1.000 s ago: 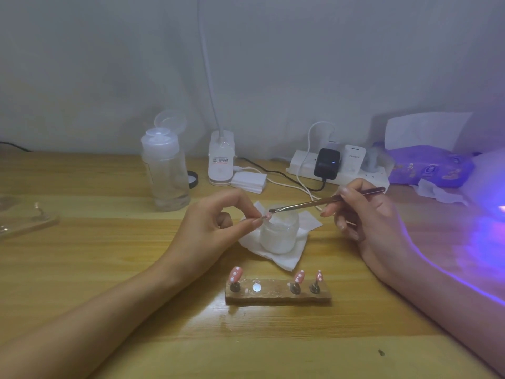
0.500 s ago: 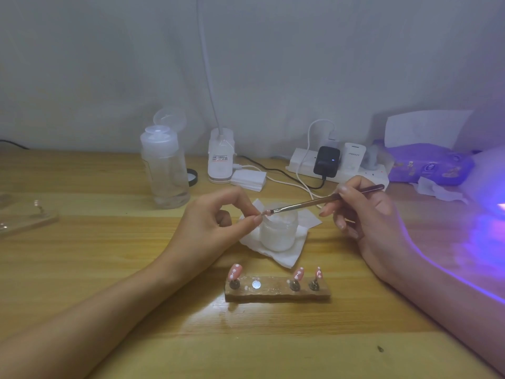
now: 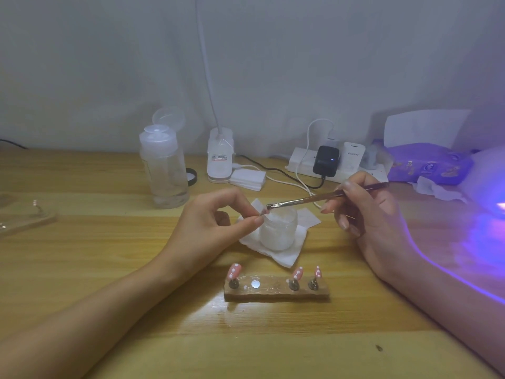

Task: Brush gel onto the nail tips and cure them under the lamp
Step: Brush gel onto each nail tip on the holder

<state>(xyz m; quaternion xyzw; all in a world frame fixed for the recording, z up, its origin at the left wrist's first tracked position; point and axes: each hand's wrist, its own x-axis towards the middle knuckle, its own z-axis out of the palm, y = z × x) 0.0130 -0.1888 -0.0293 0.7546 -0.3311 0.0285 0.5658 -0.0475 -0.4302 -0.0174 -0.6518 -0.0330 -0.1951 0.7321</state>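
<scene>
My left hand [image 3: 216, 222] pinches a small pink nail tip [image 3: 263, 212] between thumb and forefinger, just above a white gel jar [image 3: 278, 231]. My right hand [image 3: 366, 212] holds a thin brush [image 3: 322, 198] like a pen, its bristles touching or just over the nail tip. The jar stands on a white paper wipe [image 3: 287, 258]. In front lies a wooden holder [image 3: 276, 289] carrying three pink dotted nail tips [image 3: 234, 270] on stands and one bare magnet spot. The curing lamp [image 3: 489, 179] glows purple at the right edge.
A clear pump bottle [image 3: 164, 170] stands at the back left, with a white lamp base [image 3: 220, 160], cotton pads [image 3: 247, 179], a power strip with chargers [image 3: 328, 160] and a purple wipes pack [image 3: 429, 164] along the wall. A clear tray [image 3: 24, 217] lies at the far left.
Both hands stay almost in place; the brush tip has shifted slightly over the held nail tip. Nothing was picked up or let go.
</scene>
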